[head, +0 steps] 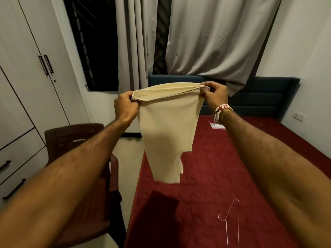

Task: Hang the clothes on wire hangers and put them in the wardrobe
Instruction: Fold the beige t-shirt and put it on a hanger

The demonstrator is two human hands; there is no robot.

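Head view. Both hands are up in front, over the bed (259, 167). The L hand (125, 106) pinches the left end of a cream garment (168, 133) at its top edge, fingers curled on the cloth. The R hand (214, 94) pinches the right end the same way, w/ beaded bracelets (221, 111) on that wrist. The garment hangs free btwn them, clear of the bed, its top edge pulled fairly taut. The wire hanger (231, 217) lies flat on the bed cover, near the viewer and well apart from both hands. The wardrobe (26, 68) stands at left w/ its doors closed.

Risks, as I judge them:
- Both hands are busy, so reaching for the hanger means letting go w/ one, and the cloth would prob. slump and bunch.
- The wire is thin and smooth, so soft cloth could slide off one side if it sits off-centre.
- The closed doors need a free hand, and carrying everything in one hand could swing the garment off.

Materials and shapes:
- The garment looks like a soft, matte, fine knit. The top is doubled over in a rolled band, it narrows downward, and the bottom edge is uneven w/ a small flap.
- The hanger is bare pale wire, a triangle w/ a hook.
- The bed cover is deep red w/ quilted stitching. A darker red cloth (161, 212) lies at its near edge.
- The chair (75, 138) is dark wood, the headboard (259, 97) is padded blue, and the curtains (206, 42) are grey and heavy-draped.
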